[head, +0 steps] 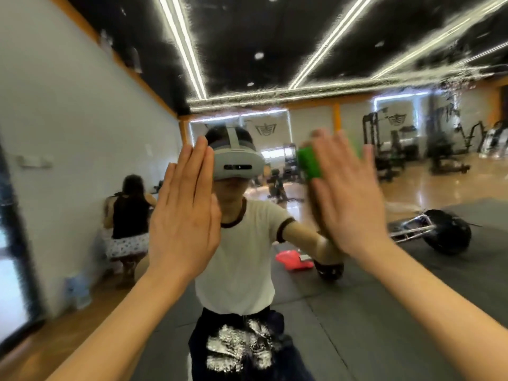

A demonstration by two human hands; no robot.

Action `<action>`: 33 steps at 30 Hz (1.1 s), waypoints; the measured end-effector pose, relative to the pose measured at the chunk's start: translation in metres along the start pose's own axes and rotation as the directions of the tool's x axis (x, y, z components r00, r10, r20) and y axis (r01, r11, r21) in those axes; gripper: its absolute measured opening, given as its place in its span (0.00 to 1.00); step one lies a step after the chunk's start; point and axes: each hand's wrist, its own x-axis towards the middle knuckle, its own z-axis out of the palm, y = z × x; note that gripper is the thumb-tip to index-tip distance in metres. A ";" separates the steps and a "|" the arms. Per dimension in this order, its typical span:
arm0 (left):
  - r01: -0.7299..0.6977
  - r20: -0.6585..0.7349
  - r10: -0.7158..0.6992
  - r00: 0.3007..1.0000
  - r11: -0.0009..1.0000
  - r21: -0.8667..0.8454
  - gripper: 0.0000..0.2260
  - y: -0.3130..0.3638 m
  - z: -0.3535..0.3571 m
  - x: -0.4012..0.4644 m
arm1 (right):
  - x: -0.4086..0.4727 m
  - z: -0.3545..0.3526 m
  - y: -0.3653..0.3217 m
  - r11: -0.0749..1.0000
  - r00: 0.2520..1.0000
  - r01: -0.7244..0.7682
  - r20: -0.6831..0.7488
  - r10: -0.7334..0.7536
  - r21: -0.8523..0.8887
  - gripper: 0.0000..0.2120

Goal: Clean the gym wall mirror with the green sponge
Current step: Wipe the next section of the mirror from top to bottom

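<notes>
The wall mirror fills nearly the whole view and shows my own reflection. White soapy streaks lie on the glass along the top and in a patch low in the centre. My left hand rests flat on the glass with its fingers straight and together. My right hand is blurred and presses the green sponge against the mirror with straight fingers. Only the sponge's left end shows past my fingers.
Reflected in the glass are a squatting person in a black top at left, a barbell with black plates on the dark mat, a pink object on the floor and gym machines at back right.
</notes>
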 end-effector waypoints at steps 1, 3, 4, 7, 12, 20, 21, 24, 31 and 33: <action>0.002 0.002 -0.002 1.000 1.000 0.004 0.27 0.000 0.000 -0.001 | -0.006 -0.008 0.023 0.989 0.988 -0.150 -0.036 0.150 0.006 0.25; 0.008 -0.006 -0.008 1.000 1.000 -0.005 0.27 0.000 -0.001 0.000 | -0.011 -0.012 0.041 0.922 0.914 -0.382 -0.128 0.386 0.054 0.25; 0.008 -0.008 -0.008 1.000 1.000 -0.015 0.26 0.000 -0.001 0.000 | -0.007 -0.008 0.031 0.887 0.871 -0.456 -0.167 0.462 0.077 0.26; 0.008 -0.006 -0.008 1.000 0.999 -0.041 0.26 0.001 -0.002 0.001 | 0.009 0.014 -0.040 0.947 0.932 -0.316 -0.164 0.323 0.067 0.26; 0.034 0.036 -0.030 0.999 0.992 -0.118 0.26 -0.001 -0.008 0.000 | 0.031 0.013 -0.047 0.951 0.950 0.310 0.019 -0.310 -0.006 0.25; 0.008 0.054 0.000 0.999 0.988 -0.153 0.28 0.024 -0.011 0.006 | 0.010 -0.019 0.067 0.823 0.805 -0.564 -0.175 0.567 0.071 0.27; -0.028 0.042 0.034 0.999 0.988 -0.151 0.28 0.033 -0.006 0.011 | 0.014 -0.014 0.047 0.822 0.802 -0.562 -0.184 0.568 0.088 0.28; -0.086 0.023 0.093 0.995 0.972 -0.218 0.28 0.064 0.013 0.029 | 0.019 0.003 -0.015 0.978 0.973 -0.199 -0.109 0.204 0.061 0.27; -0.146 0.017 0.154 0.988 0.959 -0.242 0.29 0.100 0.042 0.057 | -0.014 -0.017 0.091 0.955 0.948 -0.298 -0.115 0.296 0.004 0.25; -0.171 0.022 0.178 0.984 0.967 -0.191 0.28 0.101 0.045 0.057 | -0.024 -0.020 0.105 0.839 0.815 -0.541 -0.215 0.539 0.054 0.25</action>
